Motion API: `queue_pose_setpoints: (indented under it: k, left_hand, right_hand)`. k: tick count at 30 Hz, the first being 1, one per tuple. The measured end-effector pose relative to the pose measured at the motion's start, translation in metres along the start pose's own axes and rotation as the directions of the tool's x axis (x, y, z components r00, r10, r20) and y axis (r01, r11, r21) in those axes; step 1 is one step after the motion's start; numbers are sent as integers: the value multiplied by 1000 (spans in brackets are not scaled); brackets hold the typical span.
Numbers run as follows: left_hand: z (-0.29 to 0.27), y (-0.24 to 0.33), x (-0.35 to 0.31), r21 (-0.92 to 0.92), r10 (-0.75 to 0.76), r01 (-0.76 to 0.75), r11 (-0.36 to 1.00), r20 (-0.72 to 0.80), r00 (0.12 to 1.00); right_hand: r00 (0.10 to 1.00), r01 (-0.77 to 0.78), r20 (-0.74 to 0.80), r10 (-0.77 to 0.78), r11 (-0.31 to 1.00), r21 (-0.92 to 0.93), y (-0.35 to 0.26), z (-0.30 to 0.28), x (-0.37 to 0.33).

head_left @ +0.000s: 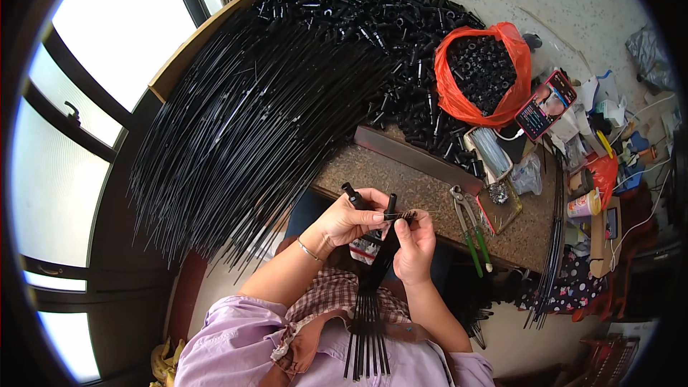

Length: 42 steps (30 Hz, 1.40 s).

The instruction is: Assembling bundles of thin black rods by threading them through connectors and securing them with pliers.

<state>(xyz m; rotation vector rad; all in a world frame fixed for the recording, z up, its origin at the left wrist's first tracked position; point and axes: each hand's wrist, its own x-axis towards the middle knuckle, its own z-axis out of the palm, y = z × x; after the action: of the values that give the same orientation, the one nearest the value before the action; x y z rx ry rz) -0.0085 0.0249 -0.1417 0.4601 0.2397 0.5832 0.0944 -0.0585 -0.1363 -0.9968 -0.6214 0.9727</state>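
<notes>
In front of my body, my left hand (351, 221) is closed around a black tubular plastic fitting (350, 191) that sticks up between thumb and fingers. A second upright black fitting (391, 204) stands at its fingertips, between the two hands. My right hand (416, 249) is closed, pinching the upper ends of a bundle of thin black rods (367, 304), like umbrella ribs. The rods hang down and fan out over my lap. A fine thread or wire seems to run between the fingertips; how it joins the parts is too small to tell.
Long black rods (236, 129) lie heaped at left, beside piled black fittings (416, 18). A red plastic bag (446, 86) holds small black parts. Green-handled pliers (469, 233), a metal bar (419, 160) and a phone (546, 104) are on the table's right side (430, 186).
</notes>
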Motion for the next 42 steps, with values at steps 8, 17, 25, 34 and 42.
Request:
queue_pose_setpoints:
  k: [8, 17, 25, 34, 42]
  left_hand:
    - [-1, 0, -3, 16, -22, 23, 1000, -33, 999]
    - [6, 0, -2, 48, 40, -40, 998, 11, 999]
    - [21, 4, -5, 114, 72, -70, 991, -10, 997]
    - [35, -3, -12, 785, 475, -349, 513, 79, 876]
    - [33, -14, -14, 248, 284, -243, 938, -149, 947]
  right_hand:
    - [1000, -11, 0, 11, 1000, 27, -1, 3, -2]
    - [1000, -9, -15, 10, 999, 31, -3, 2, -2]
    - [1000, -11, -1, 11, 999, 38, -9, 2, -1]
    - [1000, 30, -1, -30, 999, 35, -16, 9, -7]
    - [993, -108, 68, 101, 989, 99, -19, 7, -1]
